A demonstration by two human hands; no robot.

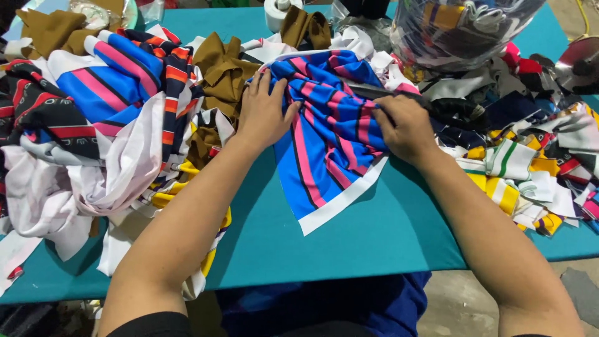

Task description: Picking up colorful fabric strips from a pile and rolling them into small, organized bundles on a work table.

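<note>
The blue and pink striped fabric piece (324,134) with a white edge lies bunched at the middle of the teal tabletop (374,243), the left hand (263,112) pressing flat on its left side with fingers spread, the right hand (402,128) curled and gripping its gathered right side. Brown cloth (221,72) lies just left of it. Farther left is a heap of striped and white fabric (93,125); to the right are yellow and white scraps (518,181).

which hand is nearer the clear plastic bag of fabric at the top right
Right. The right hand grips the blue and pink striped fabric just below and left of the clear plastic bag; the left hand rests farther left, across the fabric.
</note>
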